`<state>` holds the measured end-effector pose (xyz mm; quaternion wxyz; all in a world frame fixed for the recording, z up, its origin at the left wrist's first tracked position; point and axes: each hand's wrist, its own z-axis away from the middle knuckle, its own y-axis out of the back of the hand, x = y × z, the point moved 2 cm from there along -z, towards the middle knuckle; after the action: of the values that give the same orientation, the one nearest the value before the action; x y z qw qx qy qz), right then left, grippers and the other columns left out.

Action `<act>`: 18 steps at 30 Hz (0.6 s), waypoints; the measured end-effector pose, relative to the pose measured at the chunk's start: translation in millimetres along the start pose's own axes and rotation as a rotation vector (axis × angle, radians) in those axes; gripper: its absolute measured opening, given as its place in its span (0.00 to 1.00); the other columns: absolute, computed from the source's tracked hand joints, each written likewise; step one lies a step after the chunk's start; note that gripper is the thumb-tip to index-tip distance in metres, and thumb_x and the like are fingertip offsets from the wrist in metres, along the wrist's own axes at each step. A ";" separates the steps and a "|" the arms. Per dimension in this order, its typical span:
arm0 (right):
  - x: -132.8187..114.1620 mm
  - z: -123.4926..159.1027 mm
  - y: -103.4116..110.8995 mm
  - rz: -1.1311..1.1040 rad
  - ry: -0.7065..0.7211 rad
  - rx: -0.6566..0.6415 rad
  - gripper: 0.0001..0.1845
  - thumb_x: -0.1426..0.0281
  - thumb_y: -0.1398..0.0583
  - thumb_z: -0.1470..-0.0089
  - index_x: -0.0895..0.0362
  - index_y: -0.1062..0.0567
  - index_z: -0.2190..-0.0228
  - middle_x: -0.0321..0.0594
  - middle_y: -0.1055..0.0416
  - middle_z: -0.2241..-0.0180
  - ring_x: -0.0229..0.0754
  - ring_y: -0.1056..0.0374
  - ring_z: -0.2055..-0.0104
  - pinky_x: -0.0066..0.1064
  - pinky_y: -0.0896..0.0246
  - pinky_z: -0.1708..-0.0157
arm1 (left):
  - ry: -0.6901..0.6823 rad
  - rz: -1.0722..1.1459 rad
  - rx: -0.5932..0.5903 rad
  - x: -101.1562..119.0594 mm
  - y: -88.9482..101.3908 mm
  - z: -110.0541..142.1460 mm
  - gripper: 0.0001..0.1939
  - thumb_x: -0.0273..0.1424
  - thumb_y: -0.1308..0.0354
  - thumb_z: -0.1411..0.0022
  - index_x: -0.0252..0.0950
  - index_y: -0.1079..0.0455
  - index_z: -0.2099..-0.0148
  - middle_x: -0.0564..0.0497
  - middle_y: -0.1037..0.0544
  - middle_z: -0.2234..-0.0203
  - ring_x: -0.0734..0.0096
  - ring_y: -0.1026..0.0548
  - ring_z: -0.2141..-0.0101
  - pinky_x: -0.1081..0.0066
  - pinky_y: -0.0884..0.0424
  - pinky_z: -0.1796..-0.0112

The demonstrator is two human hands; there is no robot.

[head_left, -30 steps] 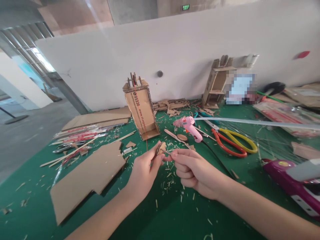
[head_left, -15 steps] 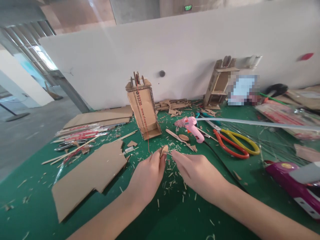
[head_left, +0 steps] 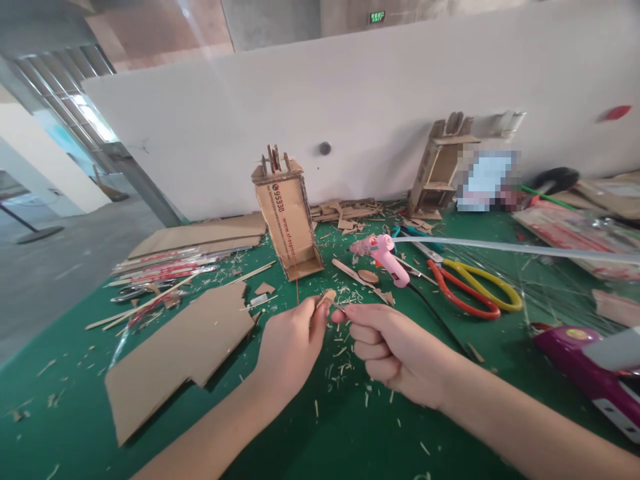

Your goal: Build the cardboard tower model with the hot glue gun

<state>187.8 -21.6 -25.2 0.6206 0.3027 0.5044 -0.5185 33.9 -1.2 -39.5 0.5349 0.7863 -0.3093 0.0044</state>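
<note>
My left hand (head_left: 289, 343) is closed, pinching a small tan cardboard piece (head_left: 327, 296) between thumb and fingers. In my right hand (head_left: 395, 347) the other fingers are curled while thumb and forefinger pinch a thin, slender piece (head_left: 339, 307) whose kind I cannot make out; its far end meets the cardboard piece. Behind the hands stands an upright, open cardboard box frame (head_left: 286, 223) with printed red and black text and slotted pieces on top. A red string (head_left: 297, 290) hangs down its front toward my left hand.
A pink glue gun (head_left: 389, 260) and scissors with red and yellow handles (head_left: 467, 293) lie at the right, near a purple tool (head_left: 585, 367). A cut cardboard sheet (head_left: 180, 353) lies left. Another cardboard frame (head_left: 433, 170) stands by the wall. Scraps litter the green table (head_left: 300, 447).
My right hand has turned so its curled fingers show, still close to the cardboard piece. That piece has tilted slightly in my left hand.
</note>
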 end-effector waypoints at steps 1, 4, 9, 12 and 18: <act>1.5 -0.5 0.0 0.133 0.080 0.042 0.12 0.64 0.53 0.39 0.55 0.33 0.66 0.23 0.57 0.84 0.31 0.64 0.85 0.25 0.65 0.86 | 0.018 -0.022 0.002 -0.9 0.3 -1.0 0.15 0.34 0.56 0.32 0.35 0.31 0.65 0.51 0.24 0.81 0.70 0.28 0.81 0.73 0.42 0.80; 4.8 1.3 -1.1 0.819 0.350 0.198 0.10 0.75 0.51 0.43 0.57 0.31 0.64 0.29 0.44 0.84 0.32 0.54 0.85 0.28 0.64 0.83 | 0.071 -0.013 -0.008 -6.3 3.6 -6.2 0.18 0.36 0.56 0.32 0.36 0.32 0.70 0.50 0.24 0.82 0.70 0.27 0.81 0.73 0.41 0.79; 1.6 5.6 2.9 1.737 0.584 0.350 0.24 0.87 0.49 0.60 0.62 0.28 0.61 0.40 0.31 0.80 0.40 0.38 0.81 0.33 0.68 0.82 | 0.223 0.105 -0.046 -22.1 14.2 -18.6 0.20 0.36 0.56 0.33 0.35 0.33 0.75 0.51 0.23 0.82 0.72 0.29 0.82 0.74 0.38 0.78; -3.1 2.7 14.9 1.783 0.595 0.477 0.14 0.85 0.48 0.53 0.59 0.28 0.68 0.39 0.31 0.80 0.42 0.35 0.80 0.32 0.66 0.83 | 0.095 0.153 -0.232 -22.2 7.6 -18.7 0.26 0.42 0.56 0.32 0.36 0.35 0.80 0.53 0.29 0.87 0.73 0.32 0.84 0.74 0.42 0.80; 3.3 -9.5 31.2 1.828 0.590 0.437 0.11 0.84 0.47 0.49 0.58 0.28 0.71 0.43 0.28 0.71 0.47 0.32 0.66 0.34 0.46 0.72 | 0.013 -0.304 -0.075 -23.5 19.9 -20.1 0.25 0.42 0.56 0.33 0.37 0.38 0.80 0.56 0.37 0.89 0.74 0.38 0.87 0.74 0.53 0.82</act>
<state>214.3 -5.4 -35.9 0.5623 0.8014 0.1040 0.1756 11.5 22.4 -22.1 0.5604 0.8034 -0.1831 -0.0834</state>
